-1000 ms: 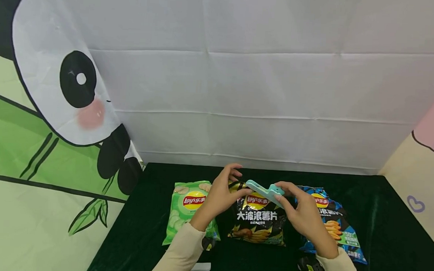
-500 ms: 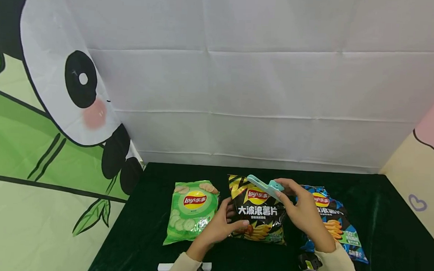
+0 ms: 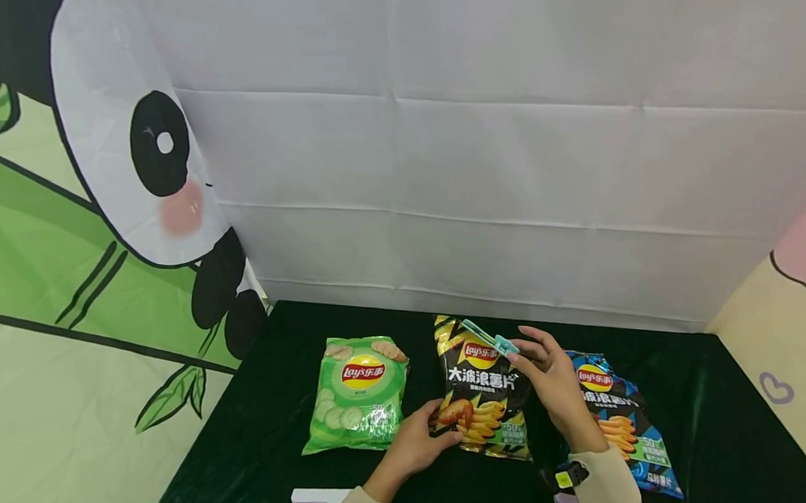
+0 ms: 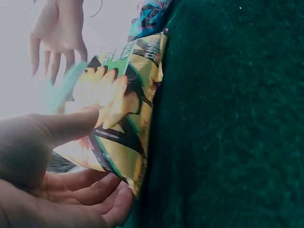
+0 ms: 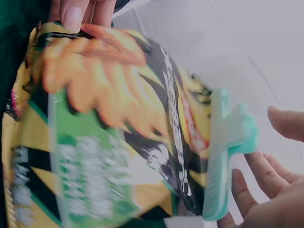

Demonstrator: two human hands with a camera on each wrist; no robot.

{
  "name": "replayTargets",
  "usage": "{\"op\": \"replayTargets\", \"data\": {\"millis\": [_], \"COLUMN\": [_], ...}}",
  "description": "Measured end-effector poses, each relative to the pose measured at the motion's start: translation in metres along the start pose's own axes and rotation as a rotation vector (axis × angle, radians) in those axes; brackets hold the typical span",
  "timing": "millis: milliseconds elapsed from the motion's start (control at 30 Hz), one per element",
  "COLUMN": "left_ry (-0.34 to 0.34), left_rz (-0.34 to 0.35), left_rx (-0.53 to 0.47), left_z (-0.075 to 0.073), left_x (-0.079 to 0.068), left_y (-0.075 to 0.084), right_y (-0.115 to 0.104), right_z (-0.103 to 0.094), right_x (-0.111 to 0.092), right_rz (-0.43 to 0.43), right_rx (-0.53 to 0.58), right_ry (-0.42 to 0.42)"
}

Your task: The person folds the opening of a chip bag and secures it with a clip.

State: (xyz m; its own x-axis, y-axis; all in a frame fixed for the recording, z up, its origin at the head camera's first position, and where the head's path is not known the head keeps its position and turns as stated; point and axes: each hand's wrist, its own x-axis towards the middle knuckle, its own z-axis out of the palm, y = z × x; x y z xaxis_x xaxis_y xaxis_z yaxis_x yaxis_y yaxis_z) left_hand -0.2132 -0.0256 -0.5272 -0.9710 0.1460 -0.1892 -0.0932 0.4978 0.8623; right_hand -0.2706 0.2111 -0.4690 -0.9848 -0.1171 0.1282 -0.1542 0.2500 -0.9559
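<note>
A black and yellow chip bag (image 3: 481, 390) stands tilted in the middle of the dark green table, its lower left corner gripped by my left hand (image 3: 415, 443). In the left wrist view, the left thumb lies over the bag's front and the fingers are behind it. A mint green bag clip (image 5: 221, 152) spans the upper end of the bag. Beside the clip's handle is my right hand (image 3: 559, 378), thumb and fingers spread; the right wrist view has a gap between thumb and handle. Whether a fingertip touches the clip is unclear.
A green chip bag (image 3: 358, 396) lies to the left, and a blue chip bag (image 3: 625, 426) lies to the right, partly behind the right arm. Near the front are a white clip-like piece (image 3: 318, 497) and a pale purple piece (image 3: 568, 502). A white cloth backdrop (image 3: 481, 172) rises behind.
My left hand has come down from the bag's top to its lower left corner. The bag's top is raised, and the clip now sits across it. The right thumb and fingers have spread apart.
</note>
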Motion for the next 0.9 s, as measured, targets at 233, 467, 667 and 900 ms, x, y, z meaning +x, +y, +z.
{"op": "replayTargets", "data": {"millis": [233, 467, 667, 900], "left_ry": [0.005, 0.017, 0.002, 0.087], "left_rz": [-0.001, -0.003, 0.011, 0.092], "left_rx": [0.002, -0.005, -0.002, 0.048], "left_z": [0.004, 0.004, 0.002, -0.029], "left_x": [-0.001, 0.000, -0.003, -0.012], "left_y": [-0.002, -0.004, -0.004, 0.007], "right_y": [0.021, 0.024, 0.023, 0.013], "right_z": [0.010, 0.016, 0.019, 0.033], "right_x": [0.008, 0.006, -0.001, -0.009], "right_rz": [0.081, 0.125, 0.176, 0.149], "right_rx": [0.047, 0.045, 0.038, 0.087], "right_ry": [-0.022, -0.017, -0.031, -0.054]}}
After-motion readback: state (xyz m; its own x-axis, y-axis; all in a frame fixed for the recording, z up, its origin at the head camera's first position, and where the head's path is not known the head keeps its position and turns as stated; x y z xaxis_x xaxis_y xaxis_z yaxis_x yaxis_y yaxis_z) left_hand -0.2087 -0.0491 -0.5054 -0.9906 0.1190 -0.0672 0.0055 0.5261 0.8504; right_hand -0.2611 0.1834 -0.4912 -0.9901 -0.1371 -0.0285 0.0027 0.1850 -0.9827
